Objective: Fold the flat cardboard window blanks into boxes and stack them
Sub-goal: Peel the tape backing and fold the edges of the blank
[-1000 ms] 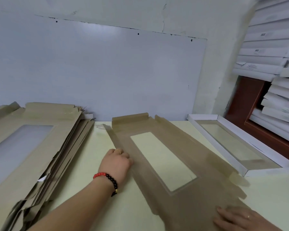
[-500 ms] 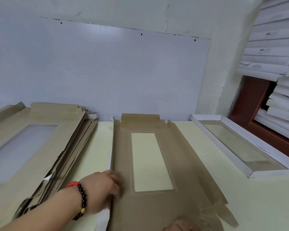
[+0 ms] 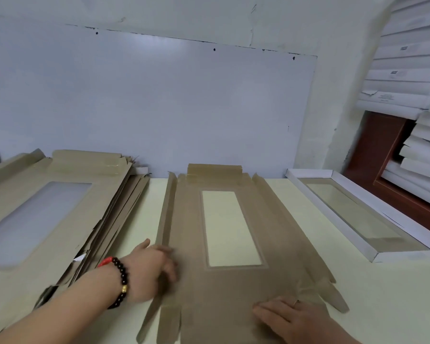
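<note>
Cardboard window blank (image 3: 278,247) lies flat on the pale table (image 3: 372,294), between a pile of unfolded blanks (image 3: 67,219) and a folded white window box (image 3: 358,212). Left hand (image 3: 149,271) rests on its left flap, fingers blurred; right hand (image 3: 293,316) presses flat near its front edge.

Pale yellow-green tabletop (image 3: 308,207) | centre: flat brown cardboard window blank (image 3: 189,244) | left: stack of brown blanks (image 3: 60,207) | right: white folded window box (image 3: 338,214)

A flat blank (image 3: 189,244) lies between the blank stack (image 3: 60,207) at left and the folded box (image 3: 353,214) at right.
</note>
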`<state>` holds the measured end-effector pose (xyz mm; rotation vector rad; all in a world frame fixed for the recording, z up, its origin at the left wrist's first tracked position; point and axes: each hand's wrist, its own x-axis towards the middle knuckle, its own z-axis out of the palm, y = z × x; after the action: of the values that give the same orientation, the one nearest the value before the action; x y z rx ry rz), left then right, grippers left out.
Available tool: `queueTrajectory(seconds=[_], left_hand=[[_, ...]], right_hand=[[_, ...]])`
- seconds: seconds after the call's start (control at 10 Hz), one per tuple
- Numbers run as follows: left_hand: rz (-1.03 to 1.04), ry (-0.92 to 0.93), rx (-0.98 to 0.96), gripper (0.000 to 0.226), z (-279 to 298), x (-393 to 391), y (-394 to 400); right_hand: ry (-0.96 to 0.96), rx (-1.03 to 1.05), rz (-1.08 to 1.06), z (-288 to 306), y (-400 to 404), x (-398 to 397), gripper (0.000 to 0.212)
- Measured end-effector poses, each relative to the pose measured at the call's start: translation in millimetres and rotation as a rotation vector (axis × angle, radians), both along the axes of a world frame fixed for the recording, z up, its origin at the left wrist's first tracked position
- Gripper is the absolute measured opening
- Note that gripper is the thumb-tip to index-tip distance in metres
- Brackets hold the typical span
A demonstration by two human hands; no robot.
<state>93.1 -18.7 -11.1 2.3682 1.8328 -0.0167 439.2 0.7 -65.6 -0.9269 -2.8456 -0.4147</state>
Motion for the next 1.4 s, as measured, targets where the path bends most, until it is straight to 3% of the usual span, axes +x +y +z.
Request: queueTrajectory(seconds=[0.1, 0.2, 0.3, 0.4, 0.5, 0.6, 0.8, 0.9, 1.0, 1.1, 1.2, 1.4], left_hand=[[-0.032, 0.215, 0.113, 0.022, -1.5, 29.1, -38.2], [-0.109, 0.312, 0.098, 0.016, 3.2, 62.9, -56.8], [-0.143, 0.359, -0.069, 0.033, -2.7, 88.9, -52.9], [-0.099, 0.301, -0.112, 0.03, -0.7, 99.5, -46.1], [-0.023, 0.189, -0.164, 0.02, 13.4, 97.9, -39.9], [0.034, 0.078, -0.155, 0.015, 21.5, 88.7, -35.0], [0.143, -0.174, -0.122, 0.006, 22.8, 71.1, -12.0], [0.223, -0.23, -0.109, 0.015, 18.2, 66.4, -0.2], [0.288, -0.136, -0.038, 0.004, 14.8, 70.5, 6.0], [0.284, 0.096, 0.074, 0.023, 8.5, 78.2, 9.6], [0.26, 0.138, 0.109, 0.039, -0.1, 83.2, 11.2], [0.18, 0.139, -0.043, 0.069, -19.6, 61.6, -7.8]], right_hand=[[0.014, 0.299, 0.058, -5.9, -0.4, 0.2, 0.049], [0.058, 0.309, 0.099, 9.9, -2.4, -8.2, 0.052], [0.087, 0.327, 0.051, 23.8, 2.5, -11.1, 0.05], [-0.025, 0.143, -0.065, 38.3, -0.5, -14.5, 0.007], [-0.067, -0.044, -0.142, 56.1, 4.3, -14.9, 0.011], [-0.086, -0.57, -0.22, 71.3, 20.7, -2.6, 0.017], [0.131, -0.816, -0.397, 84.4, 55.7, 8.9, 0.015], [0.277, -0.877, -0.433, 79.9, 64.1, 4.6, 0.016], [0.336, -0.85, -0.507, 67.6, 69.2, -3.0, 0.031], [0.288, -0.74, -0.562, 54.2, 69.5, -13.2, 0.055], [0.305, -0.704, -0.57, 45.7, 66.0, -20.7, 0.065], [0.224, -0.558, -0.586, 32.7, 58.4, -23.8, 0.063]])
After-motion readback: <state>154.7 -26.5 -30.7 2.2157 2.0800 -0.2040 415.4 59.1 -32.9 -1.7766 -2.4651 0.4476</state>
